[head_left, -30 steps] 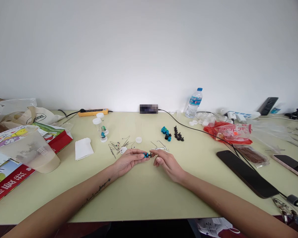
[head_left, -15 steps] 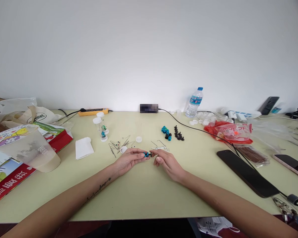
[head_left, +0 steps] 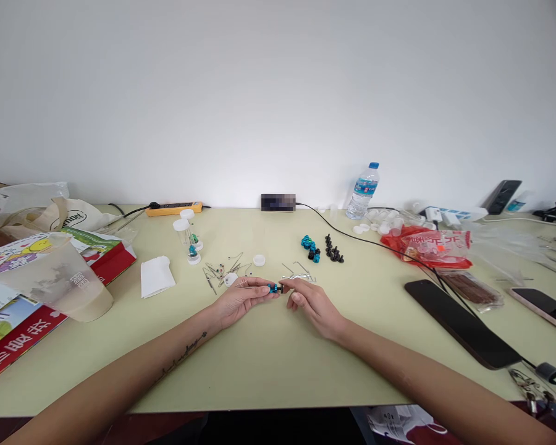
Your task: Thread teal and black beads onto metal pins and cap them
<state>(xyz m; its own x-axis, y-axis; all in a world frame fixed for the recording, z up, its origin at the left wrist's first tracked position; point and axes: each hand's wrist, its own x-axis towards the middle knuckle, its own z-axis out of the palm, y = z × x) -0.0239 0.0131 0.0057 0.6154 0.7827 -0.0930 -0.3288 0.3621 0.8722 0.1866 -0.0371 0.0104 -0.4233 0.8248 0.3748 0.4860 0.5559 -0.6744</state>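
Observation:
My left hand (head_left: 239, 301) pinches a small blue part (head_left: 273, 288) between thumb and fingertips, a thin metal rod showing along the fingers. The fingertips of my right hand (head_left: 315, 307) meet the dark end of this part; its other fingers are curled. Behind my left hand lie thin metal pins (head_left: 221, 270) with coloured tips and a white round cap (head_left: 259, 261). Bent metal rods (head_left: 301, 274) lie just beyond my right hand. Farther back are a cluster of blue pieces (head_left: 308, 243) and several black pieces (head_left: 334, 252).
Two clear tubes (head_left: 183, 238) with white caps stand at the left, near a folded tissue (head_left: 157, 276) and a tilted plastic cup (head_left: 83, 287). Toward the right are a water bottle (head_left: 364, 191), a red packet (head_left: 429, 246) and a black phone (head_left: 461, 322).

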